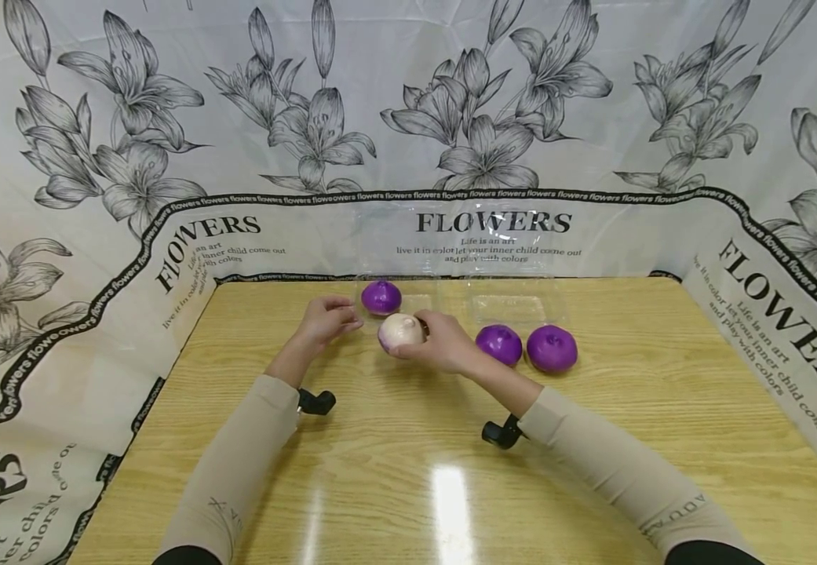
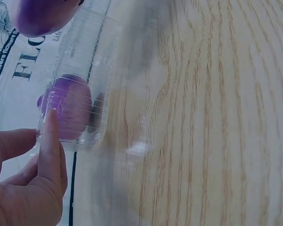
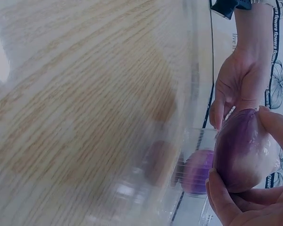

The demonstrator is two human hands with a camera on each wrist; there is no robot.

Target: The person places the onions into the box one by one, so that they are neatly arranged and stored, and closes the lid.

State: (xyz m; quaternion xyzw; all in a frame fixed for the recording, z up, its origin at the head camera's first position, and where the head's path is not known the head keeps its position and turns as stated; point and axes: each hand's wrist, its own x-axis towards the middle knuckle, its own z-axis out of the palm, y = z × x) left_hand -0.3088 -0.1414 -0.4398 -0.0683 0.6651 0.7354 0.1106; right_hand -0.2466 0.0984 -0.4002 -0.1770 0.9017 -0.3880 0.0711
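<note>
Fingers of the right hand (image 1: 442,343) grip a white-and-purple onion (image 1: 401,333) at the front of the left clear box (image 1: 420,301). The left hand's (image 1: 325,320) fingers meet that box's left edge; whether they pinch, I cannot tell. Inside sits a purple onion (image 1: 381,298); two more (image 1: 552,349) lie to its right.

Onion (image 1: 381,298) in the left box (image 1: 420,302), held onion (image 1: 399,333) before it, two onions (image 1: 552,349) on the table (image 1: 380,439), before the right box (image 1: 510,308)
</note>
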